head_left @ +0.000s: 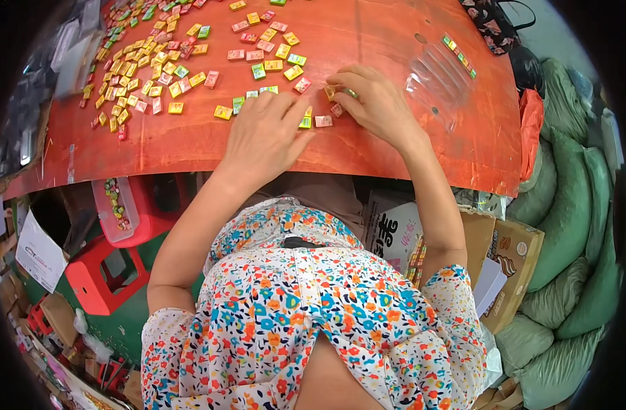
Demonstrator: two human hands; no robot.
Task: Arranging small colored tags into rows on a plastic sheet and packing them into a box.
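Observation:
My left hand [265,137] rests low over the red tabletop, fingers bent and thumb apart from them. A small yellow-green box [305,122] lies in the gap between its thumb and forefinger; I see no firm grip on it. My right hand [376,106] is curled, with a small yellow box [329,91] at its fingertips and a bit of green showing by the thumb. Under that hand sits a red box [337,109], and a pink box [324,121] lies between the hands. Just beyond the left fingers is another red box [302,85].
Many small coloured boxes [138,65] are scattered over the table's left. Right of my hands lies a clear ridged plastic tray [439,78] beside a row of boxes [459,56]. Below the table edge are a red stool [108,277], a clear tub [114,229], cartons and green sacks [569,205].

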